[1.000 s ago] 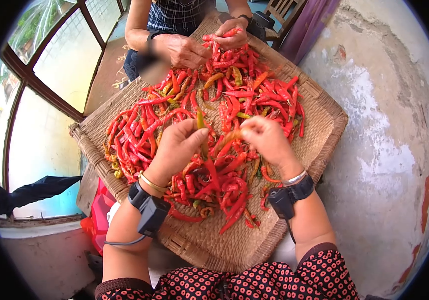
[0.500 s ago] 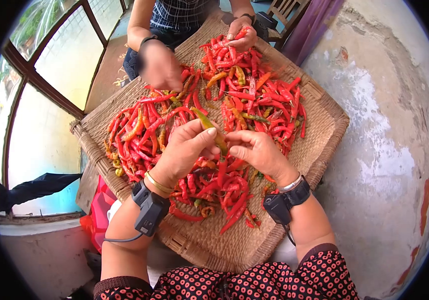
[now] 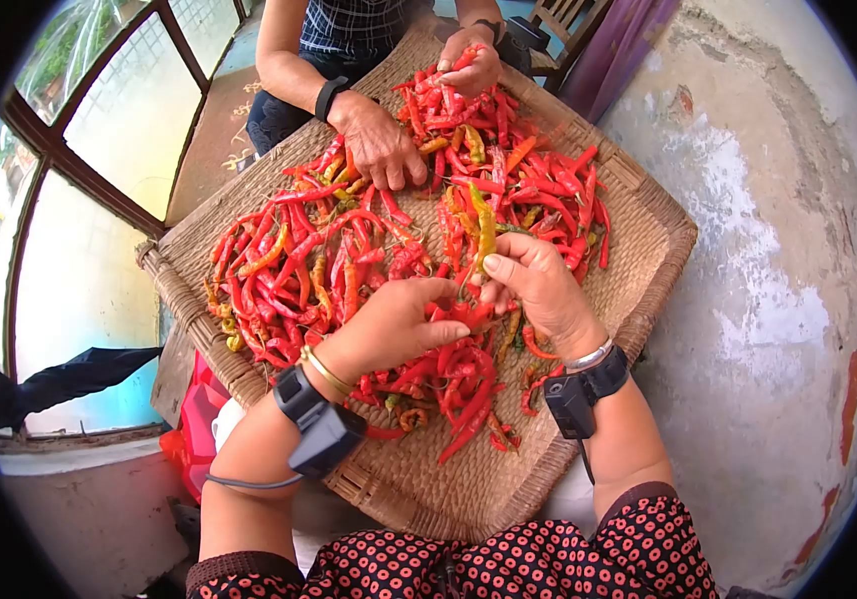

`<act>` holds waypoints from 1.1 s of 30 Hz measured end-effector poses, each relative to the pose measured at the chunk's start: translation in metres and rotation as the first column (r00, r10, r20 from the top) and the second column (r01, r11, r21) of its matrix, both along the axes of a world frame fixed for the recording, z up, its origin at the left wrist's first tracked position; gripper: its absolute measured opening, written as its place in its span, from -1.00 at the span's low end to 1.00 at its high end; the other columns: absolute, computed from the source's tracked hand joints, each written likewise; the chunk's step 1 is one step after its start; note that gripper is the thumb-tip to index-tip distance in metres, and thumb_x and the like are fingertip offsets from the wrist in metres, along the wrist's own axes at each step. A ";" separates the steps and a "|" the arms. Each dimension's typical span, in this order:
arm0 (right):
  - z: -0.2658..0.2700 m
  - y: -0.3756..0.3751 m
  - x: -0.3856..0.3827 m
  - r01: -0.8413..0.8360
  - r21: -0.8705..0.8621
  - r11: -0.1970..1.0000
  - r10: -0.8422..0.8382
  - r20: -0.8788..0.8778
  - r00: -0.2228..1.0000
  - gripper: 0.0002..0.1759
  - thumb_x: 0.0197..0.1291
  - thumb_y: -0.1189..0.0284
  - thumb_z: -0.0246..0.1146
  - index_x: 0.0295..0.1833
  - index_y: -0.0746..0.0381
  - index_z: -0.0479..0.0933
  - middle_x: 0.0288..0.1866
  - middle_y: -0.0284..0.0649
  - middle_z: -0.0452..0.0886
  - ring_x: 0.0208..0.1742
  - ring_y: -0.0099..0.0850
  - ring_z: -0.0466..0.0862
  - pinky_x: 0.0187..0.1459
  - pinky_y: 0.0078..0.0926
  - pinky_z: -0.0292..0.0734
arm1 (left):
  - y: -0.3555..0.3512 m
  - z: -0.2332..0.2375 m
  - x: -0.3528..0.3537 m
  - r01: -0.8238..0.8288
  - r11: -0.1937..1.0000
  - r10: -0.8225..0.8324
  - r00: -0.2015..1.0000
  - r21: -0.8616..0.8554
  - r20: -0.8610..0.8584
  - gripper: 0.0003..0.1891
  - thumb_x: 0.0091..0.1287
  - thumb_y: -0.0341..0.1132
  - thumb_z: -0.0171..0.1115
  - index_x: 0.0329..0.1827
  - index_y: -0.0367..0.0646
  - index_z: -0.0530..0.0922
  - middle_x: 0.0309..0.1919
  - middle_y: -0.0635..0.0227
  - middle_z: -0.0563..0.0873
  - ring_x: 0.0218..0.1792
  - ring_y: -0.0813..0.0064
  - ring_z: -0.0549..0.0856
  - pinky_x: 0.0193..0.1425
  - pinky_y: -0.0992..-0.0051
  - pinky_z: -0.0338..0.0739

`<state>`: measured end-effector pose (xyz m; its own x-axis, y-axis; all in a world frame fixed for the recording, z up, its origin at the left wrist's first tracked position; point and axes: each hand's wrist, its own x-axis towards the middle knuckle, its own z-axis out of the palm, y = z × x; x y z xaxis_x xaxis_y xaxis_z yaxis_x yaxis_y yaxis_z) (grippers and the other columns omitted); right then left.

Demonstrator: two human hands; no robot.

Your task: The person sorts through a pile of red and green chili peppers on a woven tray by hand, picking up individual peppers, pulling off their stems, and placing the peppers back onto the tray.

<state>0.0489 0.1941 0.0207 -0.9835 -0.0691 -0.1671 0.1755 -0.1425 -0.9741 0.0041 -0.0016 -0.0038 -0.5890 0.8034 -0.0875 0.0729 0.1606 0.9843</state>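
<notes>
Red chili peppers (image 3: 289, 270) lie heaped on a square woven tray (image 3: 648, 225), with some orange and green ones among them. My right hand (image 3: 543, 290) pinches a yellow-green pepper (image 3: 485, 222), its tip pointing up, over the middle of the heap. Close on its left is my left hand (image 3: 399, 324), low over the red peppers, thumb stretched toward the right and apart from the curled fingers. I see nothing held in it. Both my wrists carry a bangle and a black strapped device.
Across the tray a person's hand (image 3: 379, 140) reaches into the peppers, and their other hand (image 3: 470, 65) holds red ones. A rough wall (image 3: 738, 260) stands at the right, windows at the left. A black umbrella (image 3: 79, 374) and a red bag (image 3: 199, 429) are lower left.
The yellow-green pepper has gone from my left hand to my right, which moved slightly right. My left hand dropped away from it. The other person's hand at the left moved down into the heap.
</notes>
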 end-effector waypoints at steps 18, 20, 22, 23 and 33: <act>-0.029 0.015 0.013 -0.156 0.954 0.256 0.441 0.028 0.897 -0.76 -0.09 0.42 0.31 -0.23 0.21 0.56 -0.36 -0.19 0.57 -0.24 -0.26 0.60 -0.22 -0.30 0.47 | 0.009 0.001 0.014 0.083 0.856 -0.390 0.751 -0.510 -0.532 -0.69 0.07 -0.26 0.24 -0.12 -0.18 0.55 -0.36 0.13 0.63 -0.25 0.14 0.62 -0.16 0.25 0.51; -0.024 0.013 0.015 -0.195 0.958 0.211 0.442 0.085 0.893 -0.77 -0.15 0.37 0.33 -0.33 0.20 0.54 -0.35 -0.15 0.56 -0.17 -0.15 0.56 -0.15 -0.23 0.45 | 0.009 0.001 0.013 0.061 0.878 -0.353 0.752 -0.475 -0.556 -0.70 0.07 -0.26 0.24 -0.14 -0.17 0.56 -0.37 0.14 0.63 -0.26 0.14 0.62 -0.17 0.25 0.51; -0.017 0.010 0.017 -0.269 0.952 0.143 0.436 0.183 0.881 -0.77 -0.15 0.36 0.34 -0.33 0.21 0.54 -0.35 -0.15 0.57 -0.18 -0.16 0.57 -0.16 -0.22 0.45 | 0.009 0.000 0.012 0.042 0.897 -0.317 0.753 -0.439 -0.576 -0.71 0.07 -0.26 0.24 -0.16 -0.17 0.57 -0.37 0.15 0.63 -0.27 0.14 0.62 -0.17 0.25 0.51; -0.016 0.008 0.017 -0.343 0.936 0.076 0.429 0.280 0.859 -0.76 -0.15 0.36 0.35 -0.34 0.21 0.54 -0.35 -0.16 0.57 -0.18 -0.17 0.58 -0.17 -0.22 0.45 | 0.009 0.001 0.011 0.019 0.893 -0.301 0.769 -0.450 -0.564 -0.72 0.07 -0.26 0.25 -0.17 -0.17 0.57 -0.37 0.15 0.63 -0.27 0.15 0.62 -0.17 0.26 0.51; -0.035 0.021 0.020 -0.164 0.982 0.096 0.525 0.090 0.846 -0.86 -0.16 0.39 0.27 -0.45 0.22 0.55 -0.47 -0.12 0.57 -0.32 -0.10 0.59 -0.31 -0.19 0.47 | 0.008 0.002 0.009 -0.051 0.913 -0.214 0.785 -0.405 -0.581 -0.77 0.09 -0.28 0.23 -0.22 -0.17 0.58 -0.38 0.17 0.65 -0.31 0.16 0.64 -0.22 0.29 0.53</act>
<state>0.0689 0.2147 -0.0145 -0.9056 -0.3819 -0.1845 -0.3219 0.9021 -0.2873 0.0135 0.0064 -0.0016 -0.5573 0.8291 -0.0450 0.6568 0.4733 0.5870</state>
